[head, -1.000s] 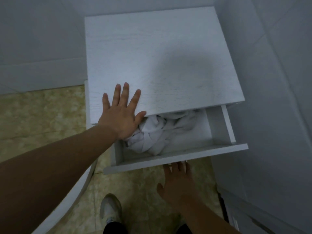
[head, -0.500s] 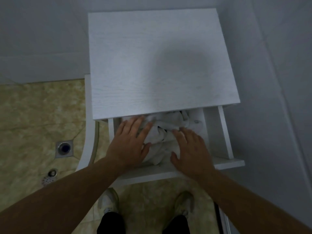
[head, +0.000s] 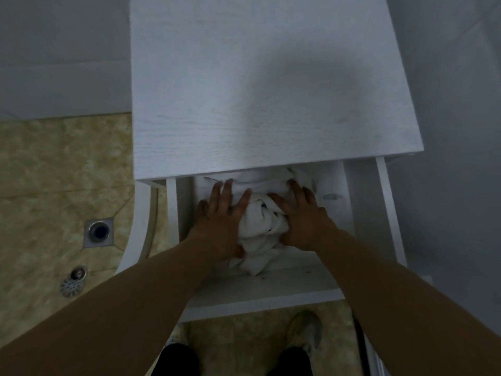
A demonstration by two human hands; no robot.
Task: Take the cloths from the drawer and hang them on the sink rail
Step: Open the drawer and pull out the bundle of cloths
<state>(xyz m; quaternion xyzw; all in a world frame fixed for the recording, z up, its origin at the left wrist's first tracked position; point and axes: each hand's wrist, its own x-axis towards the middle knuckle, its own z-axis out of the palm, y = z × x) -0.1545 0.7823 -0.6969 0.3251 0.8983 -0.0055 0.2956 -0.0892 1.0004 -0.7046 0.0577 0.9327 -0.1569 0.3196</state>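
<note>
A white cabinet's drawer (head: 260, 302) is pulled out toward me. Inside it lies a crumpled bundle of white cloths (head: 260, 226), partly tucked under the cabinet top (head: 265, 90). My left hand (head: 221, 221) presses against the bundle's left side with its fingers spread over the cloth. My right hand (head: 302, 215) cups the bundle's right side, fingers curled into the folds. Both hands squeeze the cloths between them. No sink rail shows in this view.
Grey walls close in behind and to the right of the cabinet. A curved white edge (head: 135, 229) stands left of the drawer. Beige floor tiles hold a square drain (head: 98, 231) and a round strainer (head: 71, 286). My shoes (head: 306, 329) are under the drawer front.
My left hand left the cabinet top and my right hand left the drawer front. Both went into the drawer and now close on the cloth bundle from either side. The drawer stands further out.
</note>
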